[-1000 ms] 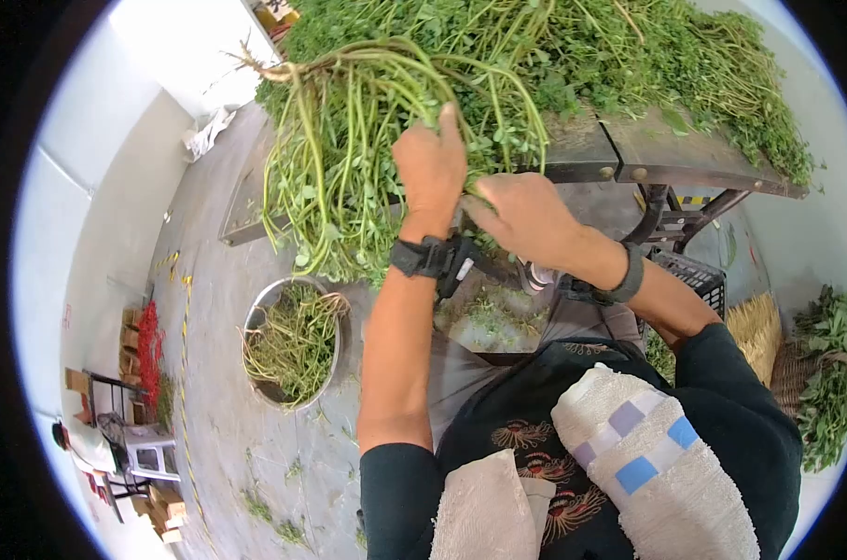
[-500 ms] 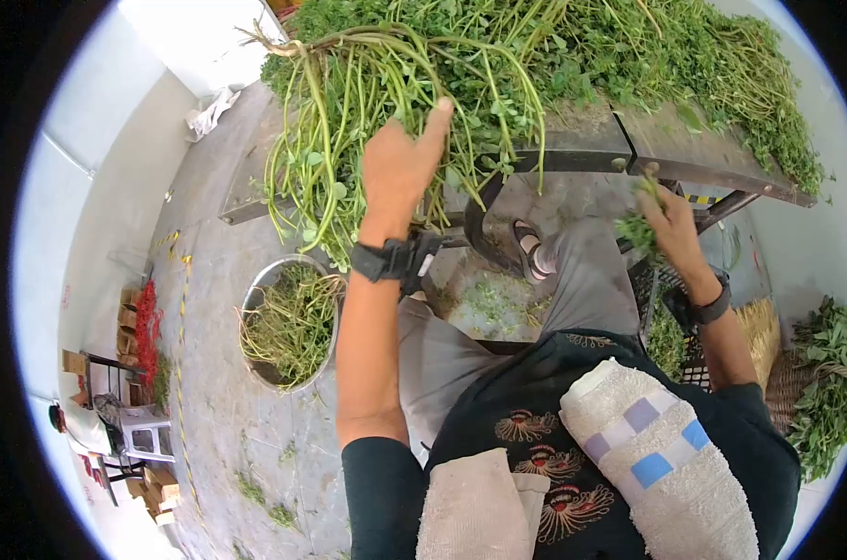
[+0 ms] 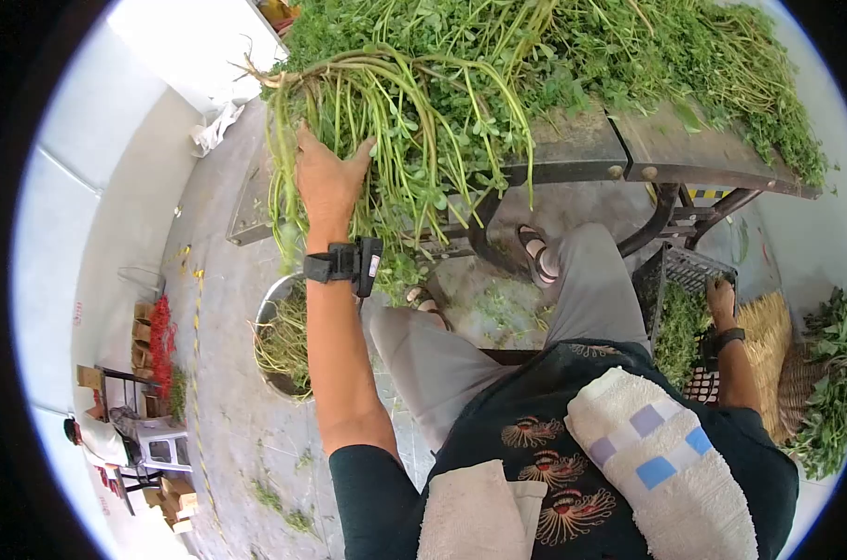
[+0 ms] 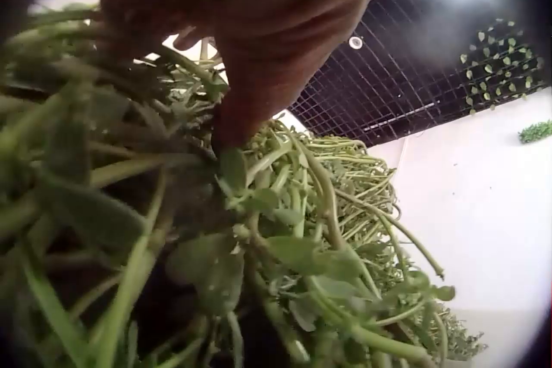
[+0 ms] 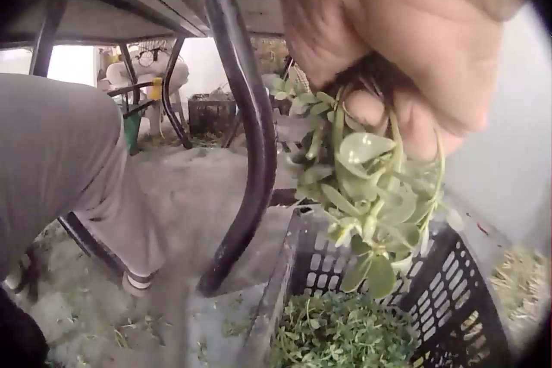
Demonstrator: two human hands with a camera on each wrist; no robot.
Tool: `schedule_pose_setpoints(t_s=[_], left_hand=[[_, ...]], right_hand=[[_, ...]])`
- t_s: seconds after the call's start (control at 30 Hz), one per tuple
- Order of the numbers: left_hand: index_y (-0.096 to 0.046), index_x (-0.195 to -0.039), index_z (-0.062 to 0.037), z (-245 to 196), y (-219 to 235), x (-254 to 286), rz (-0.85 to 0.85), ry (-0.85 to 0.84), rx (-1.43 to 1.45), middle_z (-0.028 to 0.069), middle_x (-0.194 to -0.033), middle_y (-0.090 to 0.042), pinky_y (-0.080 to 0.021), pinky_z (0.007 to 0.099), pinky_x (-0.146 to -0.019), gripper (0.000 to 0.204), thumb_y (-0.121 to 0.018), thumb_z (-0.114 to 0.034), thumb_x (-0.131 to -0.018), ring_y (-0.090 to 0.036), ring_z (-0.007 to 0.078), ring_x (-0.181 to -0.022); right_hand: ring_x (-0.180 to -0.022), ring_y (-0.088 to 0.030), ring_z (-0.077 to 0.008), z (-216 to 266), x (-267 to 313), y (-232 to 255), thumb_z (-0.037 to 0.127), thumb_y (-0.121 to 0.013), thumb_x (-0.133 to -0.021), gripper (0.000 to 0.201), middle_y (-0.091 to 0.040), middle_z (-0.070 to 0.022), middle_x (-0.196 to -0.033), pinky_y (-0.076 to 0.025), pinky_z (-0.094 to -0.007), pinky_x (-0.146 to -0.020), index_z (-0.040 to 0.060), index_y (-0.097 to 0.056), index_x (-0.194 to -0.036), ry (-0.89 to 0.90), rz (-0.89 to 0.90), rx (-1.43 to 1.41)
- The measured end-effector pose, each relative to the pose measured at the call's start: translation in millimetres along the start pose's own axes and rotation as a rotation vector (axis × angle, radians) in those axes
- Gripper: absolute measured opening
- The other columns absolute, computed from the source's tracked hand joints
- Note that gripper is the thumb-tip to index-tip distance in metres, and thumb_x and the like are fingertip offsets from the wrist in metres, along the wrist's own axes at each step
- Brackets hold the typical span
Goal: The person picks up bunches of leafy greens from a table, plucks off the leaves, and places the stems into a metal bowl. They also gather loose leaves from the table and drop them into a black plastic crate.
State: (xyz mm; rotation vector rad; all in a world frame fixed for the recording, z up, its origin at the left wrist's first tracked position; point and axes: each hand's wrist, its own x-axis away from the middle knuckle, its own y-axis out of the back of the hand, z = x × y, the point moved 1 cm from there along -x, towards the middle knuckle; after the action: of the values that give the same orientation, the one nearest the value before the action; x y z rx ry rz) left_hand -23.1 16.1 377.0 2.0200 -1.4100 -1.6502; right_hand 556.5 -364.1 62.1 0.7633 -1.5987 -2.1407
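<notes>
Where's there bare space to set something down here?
A bare strip of table along the front edge, right of the hanging stems, before the heaped greens; also floor between the tub and yellow-striped line. Crowded: stems around the left hand; the crate below the right hand, holding loose greens.

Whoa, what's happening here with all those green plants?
A person is handling leafy plants at a table with a big heap of greens on it. The left hand is in among the long stems of a bunch at the table's edge. The right hand pinches a few leafy sprigs over a black crate. The crate already has green leafy bits inside; those sprigs haven't been dropped in yet.
</notes>
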Motion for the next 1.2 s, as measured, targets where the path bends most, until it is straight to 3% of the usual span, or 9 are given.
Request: schedule_pose_setpoints(t_s=[0.1,0.3,0.5,0.7,0.8,0.83,0.93,1.07,1.2], left_hand=[[-0.034,-0.128,0.0123,9.2,-9.5,-12.8,-0.001,0.028,-0.005,0.0319,-0.117,-0.05,-0.039,0.0393,-0.093,0.087,-0.072,-0.04,-0.068,-0.051,0.0402,-0.107],[-0.064,-0.083,0.0055,40.3,11.4,-43.8,-0.012,0.346,0.45,0.0104,-0.065,-0.06,-0.042,0.0298,-0.048,0.031,-0.072,-0.024,-0.073,-0.052,0.0173,-0.049],[-0.058,-0.079,-0.0009,77.5,33.1,-120.1,-0.014,0.673,1.178,0.0036,-0.061,-0.05,-0.032,0.0226,-0.035,0.015,-0.069,-0.01,-0.076,-0.044,0.0117,-0.045],[-0.058,-0.083,0.0001,41.3,41.4,-142.7,-0.116,0.713,1.048,0.0059,-0.065,-0.053,-0.037,0.0248,-0.04,0.012,-0.065,-0.008,-0.078,-0.048,0.0134,-0.05],[-0.059,-0.086,0.0016,67.8,7.1,-140.0,0.143,0.751,0.842,0.0088,-0.071,-0.058,-0.038,0.0291,-0.043,0.016,-0.067,-0.01,-0.078,-0.051,0.0167,-0.055],[-0.059,-0.087,0.0018,68.4,-1.1,-132.6,0.188,0.755,0.794,0.0089,-0.072,-0.059,-0.039,0.0291,-0.043,0.017,-0.067,-0.01,-0.077,-0.052,0.0174,-0.055],[-0.059,-0.093,0.0049,93.4,-30.4,-116.8,0.144,0.673,0.957,0.0075,-0.076,-0.06,-0.044,0.0291,-0.046,0.022,-0.067,-0.007,-0.077,-0.056,0.017,-0.059],[-0.058,-0.09,0.0039,97.2,-17.1,-87.2,0.231,0.507,1.065,0.0058,-0.073,-0.058,-0.041,0.0276,-0.043,0.02,-0.066,-0.01,-0.079,-0.053,0.0156,-0.054],[-0.059,-0.091,-0.004,108.3,-8.5,-80.7,0.308,0.751,0.972,0.0018,-0.074,-0.057,-0.039,0.0238,-0.047,0.013,-0.06,-0.015,-0.085,-0.051,0.0108,-0.061]], right_hand=[[-0.085,-0.059,-0.0386,34.6,11.7,28.2,0.04,-0.056,-0.084,0.047,-0.061,-0.0278,-0.088,-0.045,-0.0447,-0.073,-0.0063,-0.061,-0.09,-0.227,0.377,-0.196],[-0.069,-0.061,-0.034,7.5,15.3,-37.8,0.041,-0.057,-0.084,0.046,-0.063,-0.0213,-0.076,-0.046,-0.0439,-0.064,-0.0041,-0.063,-0.089,-0.122,0.269,-0.126],[-0.075,-0.062,-0.0324,38.9,19.1,-12.1,0.04,-0.059,-0.083,0.045,-0.065,-0.0203,-0.087,-0.048,-0.043,-0.069,-0.0018,-0.064,-0.1,-0.236,0.415,-0.14],[-0.096,-0.059,-0.0321,-26.4,0.9,-52.3,0.051,-0.06,-0.078,0.059,-0.06,-0.0217,-0.109,-0.046,-0.0425,-0.077,0.003,-0.059,-0.111,-0.322,0.573,-0.084],[-0.118,-0.045,-0.0285,-58.5,-0.2,-81.4,0.038,-0.062,-0.08,0.074,-0.031,-0.0155,-0.141,-0.043,-0.0524,-0.085,0.0158,-0.026,-0.14,0.895,1.035,0.978],[-0.118,-0.045,-0.0285,-52.1,0.2,-77.4,0.038,-0.062,-0.08,0.074,-0.031,-0.0155,-0.141,-0.043,-0.0524,-0.085,0.0158,-0.026,-0.14,0.889,1.033,0.979],[-0.087,-0.06,-0.0222,-16.4,8.7,-60.3,0.032,-0.051,-0.089,0.04,-0.059,-0.0122,-0.114,-0.047,-0.0354,-0.072,0.008,-0.054,-0.121,-0.115,0.642,0.085],[-0.043,-0.047,-0.0154,58.0,-0.7,-11.2,0.022,-0.06,-0.083,0.026,-0.059,-0.0061,-0.062,-0.038,-0.0323,-0.042,-0.0032,-0.06,-0.081,-0.026,0.277,-0.289],[-0.054,-0.056,-0.0137,237.5,20.9,113.0,0.013,-0.057,-0.085,0.021,-0.059,-0.01,-0.066,-0.044,-0.0271,-0.05,-0.0044,-0.063,-0.094,0.162,0.296,-0.793]])
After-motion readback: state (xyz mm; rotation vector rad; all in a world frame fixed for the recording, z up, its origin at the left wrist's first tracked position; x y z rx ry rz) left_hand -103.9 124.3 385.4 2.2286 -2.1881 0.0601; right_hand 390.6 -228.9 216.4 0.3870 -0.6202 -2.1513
